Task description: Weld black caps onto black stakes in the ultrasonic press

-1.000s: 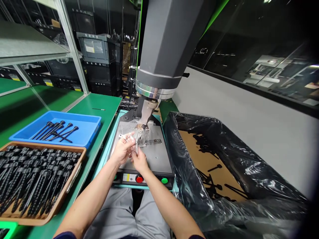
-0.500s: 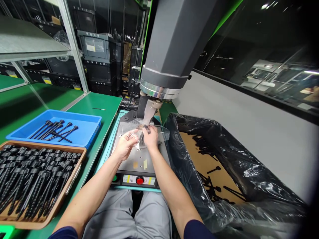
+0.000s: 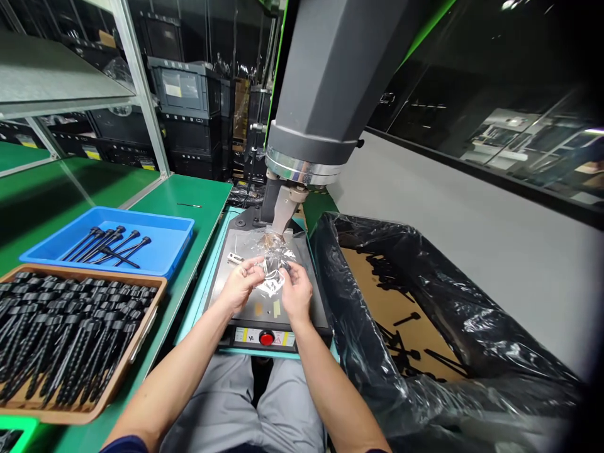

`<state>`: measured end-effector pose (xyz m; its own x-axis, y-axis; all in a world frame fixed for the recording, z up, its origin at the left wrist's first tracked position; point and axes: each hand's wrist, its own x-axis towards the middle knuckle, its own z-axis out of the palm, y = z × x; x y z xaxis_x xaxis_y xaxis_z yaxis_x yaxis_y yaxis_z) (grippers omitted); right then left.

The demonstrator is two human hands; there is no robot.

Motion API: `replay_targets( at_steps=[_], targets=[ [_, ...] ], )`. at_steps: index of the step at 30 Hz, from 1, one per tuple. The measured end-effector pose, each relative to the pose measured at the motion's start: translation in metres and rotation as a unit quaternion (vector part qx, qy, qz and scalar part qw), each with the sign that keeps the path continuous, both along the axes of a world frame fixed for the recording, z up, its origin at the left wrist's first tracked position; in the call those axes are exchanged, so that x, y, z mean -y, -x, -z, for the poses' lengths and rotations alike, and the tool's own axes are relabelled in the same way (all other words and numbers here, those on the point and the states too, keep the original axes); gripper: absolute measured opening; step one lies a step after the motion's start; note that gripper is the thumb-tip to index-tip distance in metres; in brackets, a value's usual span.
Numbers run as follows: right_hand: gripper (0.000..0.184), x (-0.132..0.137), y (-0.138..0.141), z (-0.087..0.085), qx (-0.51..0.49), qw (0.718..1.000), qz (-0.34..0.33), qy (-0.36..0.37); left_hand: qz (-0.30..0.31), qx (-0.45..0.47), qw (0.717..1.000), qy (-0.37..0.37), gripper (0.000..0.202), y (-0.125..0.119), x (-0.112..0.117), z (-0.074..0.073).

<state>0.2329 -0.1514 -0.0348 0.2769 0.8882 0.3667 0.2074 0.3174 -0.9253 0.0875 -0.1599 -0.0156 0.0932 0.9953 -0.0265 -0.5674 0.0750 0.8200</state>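
A crumpled sheet or bag of clear plastic film (image 3: pixel 270 287) is spread between my hands, over the metal plate (image 3: pixel 250 309) of a bench machine. My left hand (image 3: pixel 241 284) pinches its left side between thumb and fingers. On the right side, my right hand (image 3: pixel 297 290) is closed on the film, with a small dark piece at its fingertips that I cannot make out. Just beyond the hands, the machine's metal horn (image 3: pixel 284 211) points down at the plate, and the film's far part lies below its tip. Glare on the film hides what is under or inside it.
To the left, a brown tray (image 3: pixel 158 296) holds many black rod-like parts with round heads; a blue tray (image 3: pixel 155 236) holds several more. A box lined with black plastic (image 3: pixel 340 296) stands right with similar parts. A red button (image 3: pixel 267 338) sits on the machine's front.
Both hands have moved toward me, away from the horn, drawing the film with them. My right hand has also shifted right, and a small metal fitting now shows left of the film.
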Motion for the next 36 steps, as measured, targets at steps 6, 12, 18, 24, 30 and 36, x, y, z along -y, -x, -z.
replay_targets(
  at_steps=[6, 12, 18, 24, 30, 36],
  targets=[
    [0.042, 0.04, -0.009, 0.019, -0.121, 0.98, -0.099, 0.124, 0.008, -0.018, 0.999, 0.038, 0.057, 0.001, 0.009, 0.014],
    [0.048, 0.076, -0.023, 0.023, -0.104, 0.94, -0.247, 0.213, 0.008, -0.041, 0.996, 0.085, 0.058, 0.01, 0.022, 0.035],
    [0.038, 0.089, -0.037, 0.018, -0.091, 0.921, -0.318, 0.204, 0.002, -0.115, 0.983, 0.146, 0.058, 0.026, 0.06, 0.062],
    [0.033, 0.087, -0.026, 0.007, -0.094, 0.952, -0.261, 0.129, 0.006, -0.203, 0.976, 0.076, 0.044, 0.016, 0.101, 0.045],
    [0.033, 0.094, -0.006, 0.003, -0.124, 0.965, -0.211, 0.092, 0.007, -0.255, 0.967, -0.015, 0.022, -0.016, 0.112, 0.029],
    [0.031, 0.098, -0.004, 0.007, -0.106, 0.969, -0.213, 0.064, -0.047, -0.328, 0.942, -0.05, 0.012, -0.02, 0.109, 0.039]
  ],
)
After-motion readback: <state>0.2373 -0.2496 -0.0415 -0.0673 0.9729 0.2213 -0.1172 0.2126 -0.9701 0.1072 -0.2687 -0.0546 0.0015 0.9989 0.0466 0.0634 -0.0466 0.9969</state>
